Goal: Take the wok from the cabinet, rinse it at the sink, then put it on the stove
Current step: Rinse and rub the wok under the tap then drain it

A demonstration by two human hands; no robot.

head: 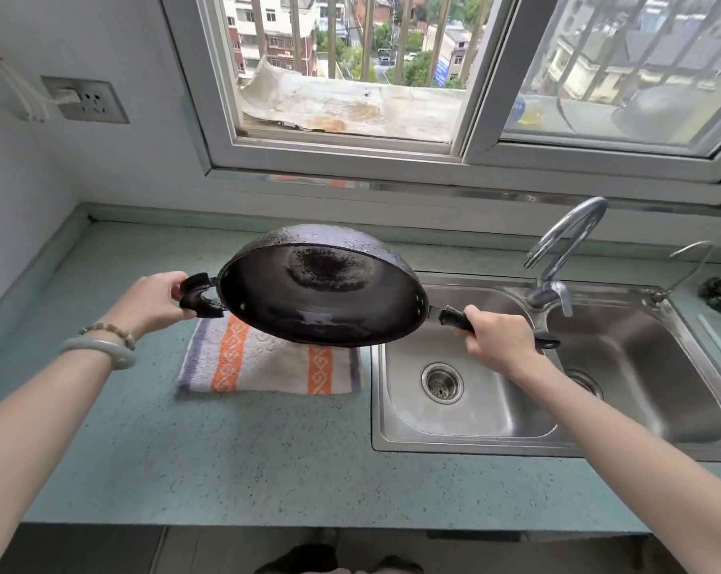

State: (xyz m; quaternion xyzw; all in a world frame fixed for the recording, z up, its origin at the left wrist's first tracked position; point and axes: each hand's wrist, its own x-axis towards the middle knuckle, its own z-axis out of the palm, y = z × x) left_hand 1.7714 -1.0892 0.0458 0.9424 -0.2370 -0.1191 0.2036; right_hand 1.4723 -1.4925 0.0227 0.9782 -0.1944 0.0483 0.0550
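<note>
Home kitchen: double steel sink (677, 391) with faucet (565, 242) set in speckled green surface (226, 461); barred window (350, 68) faces apartment blocks.

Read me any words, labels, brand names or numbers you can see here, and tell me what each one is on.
Nothing here can be read.
Blue sign outside the window: too small and blurred to read.
Wok, wall socket: no lettering shows.
Towel: only an orange woven pattern, no words.
</note>
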